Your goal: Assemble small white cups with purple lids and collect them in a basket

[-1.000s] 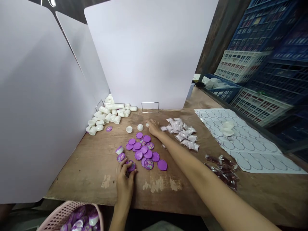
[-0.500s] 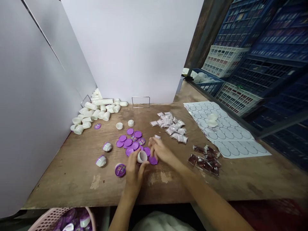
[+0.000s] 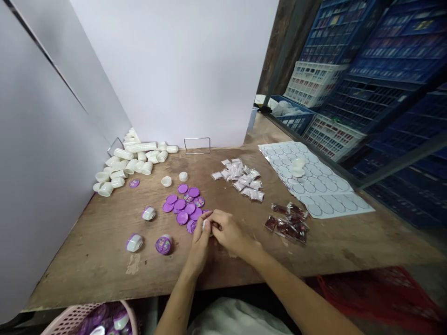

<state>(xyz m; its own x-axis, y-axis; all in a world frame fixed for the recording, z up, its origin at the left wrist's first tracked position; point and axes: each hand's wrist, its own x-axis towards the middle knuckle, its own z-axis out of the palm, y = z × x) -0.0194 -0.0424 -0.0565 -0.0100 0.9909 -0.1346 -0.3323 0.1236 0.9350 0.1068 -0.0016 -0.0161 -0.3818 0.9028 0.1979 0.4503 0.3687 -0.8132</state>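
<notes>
My left hand (image 3: 199, 242) and my right hand (image 3: 226, 230) meet at the near middle of the wooden table (image 3: 104, 260). Together they pinch a small white cup (image 3: 206, 225), mostly hidden by the fingers. Just beyond the hands lies a cluster of purple round lids (image 3: 185, 207). Left of the hands sit three closed cups with purple lids: one (image 3: 163, 244), another (image 3: 134, 242) and a third (image 3: 148, 213). Two open white cups (image 3: 166, 181) stand farther back.
A heap of white cups (image 3: 125, 163) lies at the back left by white boards (image 3: 167, 70). Small white sachets (image 3: 240, 179), dark red sachets (image 3: 288, 222) and a white sheet with round cut-outs (image 3: 314, 186) lie to the right. A pink basket (image 3: 80, 318) holds finished cups below. Blue crates (image 3: 366, 83) stand right.
My right hand came back from the far white cups to my left hand, bringing a white cup. Both hands now close around it. The view shifted to the right.
</notes>
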